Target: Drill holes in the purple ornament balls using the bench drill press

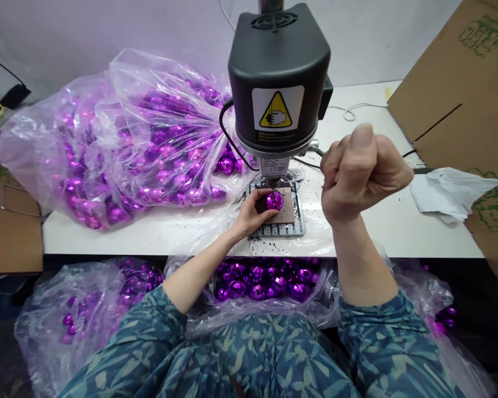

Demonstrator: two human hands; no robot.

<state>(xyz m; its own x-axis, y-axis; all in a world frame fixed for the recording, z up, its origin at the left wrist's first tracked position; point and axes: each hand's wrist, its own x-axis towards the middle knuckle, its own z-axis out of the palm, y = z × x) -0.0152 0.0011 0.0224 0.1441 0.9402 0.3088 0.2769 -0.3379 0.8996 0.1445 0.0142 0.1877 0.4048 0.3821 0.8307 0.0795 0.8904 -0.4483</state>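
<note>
Thumb and fingers of my left hand (252, 213) pinch a shiny purple disco ball (274, 200). The ball rests on a square brown pad (288, 213) over the slotted metal base (299, 226), directly under the chuck of a drill press (280, 72). Whether a drill bit touches the ball is hard to make out. My right hand (363, 171) is closed in a fist at the press's right side, round the end of its feed lever (316, 150). Most of that lever is hidden inside the fist.
A large clear bag of purple balls (149, 138) lies left on the white table (108, 237). Another open bag of balls (257, 282) hangs below the front edge. Cardboard boxes stand at both sides; white tissue (448, 190) lies right. Dark shavings surround the base.
</note>
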